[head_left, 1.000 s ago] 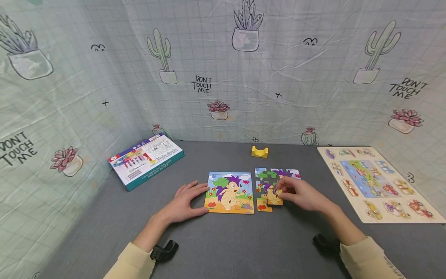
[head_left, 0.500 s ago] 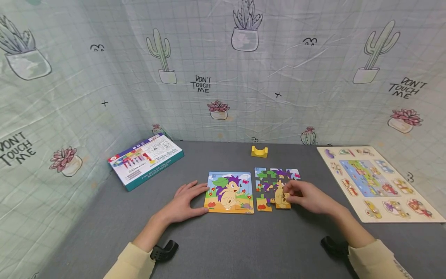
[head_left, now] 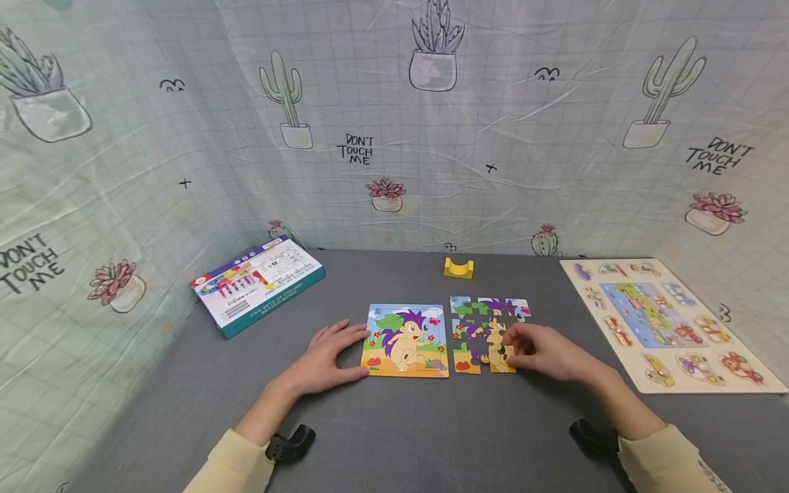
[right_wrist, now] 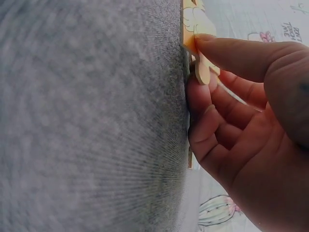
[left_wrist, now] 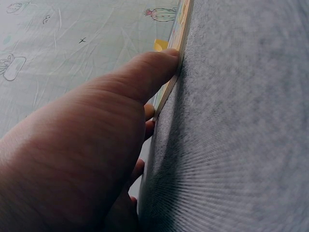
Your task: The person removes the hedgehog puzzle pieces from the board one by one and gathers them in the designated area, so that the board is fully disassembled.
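My left hand [head_left: 335,356] lies by the left side of a square hedgehog picture board [head_left: 407,342], thumb and fingertips against its edge. In the left wrist view, the thumb of that hand [left_wrist: 106,116] touches the board's rim. Just right of the board, several jigsaw pieces [head_left: 464,359] form part of the same hedgehog picture, with a gap near the lower middle. My right hand [head_left: 545,352] pinches a yellow-tan puzzle piece [head_left: 501,359] at the lower part of this group. The right wrist view has the puzzle piece [right_wrist: 195,24] between thumb and fingers, close over the table.
A yellow block with a curved notch [head_left: 459,268] stands behind the puzzle. To the back left lies a flat white and teal box [head_left: 259,284]. A large wooden peg puzzle board [head_left: 672,325] takes up the right side. A cactus-print curtain hangs behind the grey table.
My right hand has moved right and slightly towards me with the piece, bringing it below the hedgehog's upper body. The left hand stays in place.
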`<action>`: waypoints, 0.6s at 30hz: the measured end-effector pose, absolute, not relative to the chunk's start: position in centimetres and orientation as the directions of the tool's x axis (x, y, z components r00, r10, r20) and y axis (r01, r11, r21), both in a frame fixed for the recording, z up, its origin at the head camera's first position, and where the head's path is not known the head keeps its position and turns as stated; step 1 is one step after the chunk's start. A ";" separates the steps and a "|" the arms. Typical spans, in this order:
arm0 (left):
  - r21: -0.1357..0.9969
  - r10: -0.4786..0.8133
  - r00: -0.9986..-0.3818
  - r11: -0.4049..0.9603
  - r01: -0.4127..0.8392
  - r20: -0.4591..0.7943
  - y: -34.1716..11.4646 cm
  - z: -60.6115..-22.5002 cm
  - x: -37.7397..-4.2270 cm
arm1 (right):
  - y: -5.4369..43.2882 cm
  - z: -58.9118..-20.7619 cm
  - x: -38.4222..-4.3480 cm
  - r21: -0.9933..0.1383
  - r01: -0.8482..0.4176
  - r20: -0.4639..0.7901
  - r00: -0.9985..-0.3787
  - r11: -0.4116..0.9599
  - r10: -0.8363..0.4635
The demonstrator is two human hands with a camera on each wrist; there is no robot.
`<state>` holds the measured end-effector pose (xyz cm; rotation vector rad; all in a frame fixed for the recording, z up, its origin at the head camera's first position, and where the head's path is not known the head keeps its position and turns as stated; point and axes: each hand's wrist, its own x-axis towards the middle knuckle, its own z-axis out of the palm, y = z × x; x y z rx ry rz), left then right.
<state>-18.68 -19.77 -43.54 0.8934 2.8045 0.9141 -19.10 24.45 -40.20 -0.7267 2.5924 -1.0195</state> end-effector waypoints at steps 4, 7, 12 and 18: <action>0.560 0.547 -0.829 0.654 0.509 0.115 -19.7 -43.4 -18.7 | 24.4 -40.3 -19.1 -0.667 -0.374 -0.049 -0.841 0.645 -0.539; 0.562 0.547 -0.830 0.653 0.507 0.113 -19.7 -43.4 -18.7 | 24.3 -40.4 -19.1 -0.639 -0.393 -0.034 -0.844 0.661 -0.535; 0.564 0.545 -0.831 0.653 0.505 0.112 -19.7 -43.5 -18.7 | 24.3 -40.5 -19.1 -0.603 -0.430 -0.008 -0.839 0.672 -0.544; 0.558 0.543 -0.832 0.659 0.505 0.112 -19.7 -43.5 -18.7 | 24.3 -40.5 -19.1 -0.582 -0.437 -0.018 -0.836 0.685 -0.549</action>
